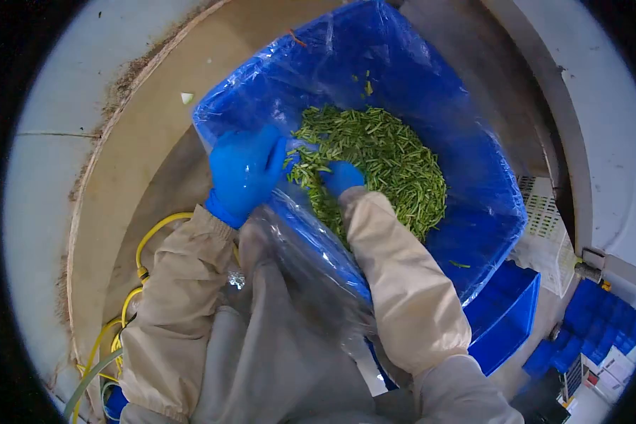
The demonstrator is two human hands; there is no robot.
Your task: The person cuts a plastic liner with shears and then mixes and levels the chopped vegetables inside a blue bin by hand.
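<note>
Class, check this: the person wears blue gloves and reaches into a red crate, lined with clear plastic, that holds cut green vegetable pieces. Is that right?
Not quite. The crate is blue, not red, as the head view shows. The blue gloves, clear plastic liner and green pieces are right.

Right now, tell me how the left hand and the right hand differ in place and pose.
The left hand rests on the rim of the blue bin, gripping its clear plastic liner; the right hand reaches inside, down in the cut green beans. The left shows whole; the right is partly buried. Both wear blue gloves and tan sleeves.
</note>
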